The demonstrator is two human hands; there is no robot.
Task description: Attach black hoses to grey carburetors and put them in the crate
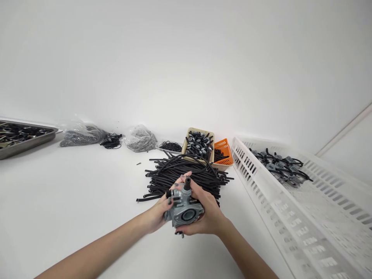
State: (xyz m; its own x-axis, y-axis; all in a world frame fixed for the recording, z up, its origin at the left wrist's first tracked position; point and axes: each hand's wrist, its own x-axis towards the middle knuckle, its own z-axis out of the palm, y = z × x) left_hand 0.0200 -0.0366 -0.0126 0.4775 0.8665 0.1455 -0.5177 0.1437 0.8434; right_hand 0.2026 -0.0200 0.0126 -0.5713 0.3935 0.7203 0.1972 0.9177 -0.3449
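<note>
A person's left hand [157,213] and right hand [213,213] grasp a gray carburetor [180,213] from both sides at lower center, over a white tabletop [87,193]. Beyond them lie black hoses [183,174], heaped; near center stand a tan bin [201,130] and an orange basket [223,146]. A white crate [279,211] fills the right, a metal tray [31,144] the far left.

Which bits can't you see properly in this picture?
All in the head view:
- Far side of the metal part: hidden by its own body, the left hand and the right hand.
- Metal tray: rest cut off by the left edge.
- White crate: near end cut off by the picture's edge.
- Grey pieces in the leftmost clear bag: too small to tell.
</note>
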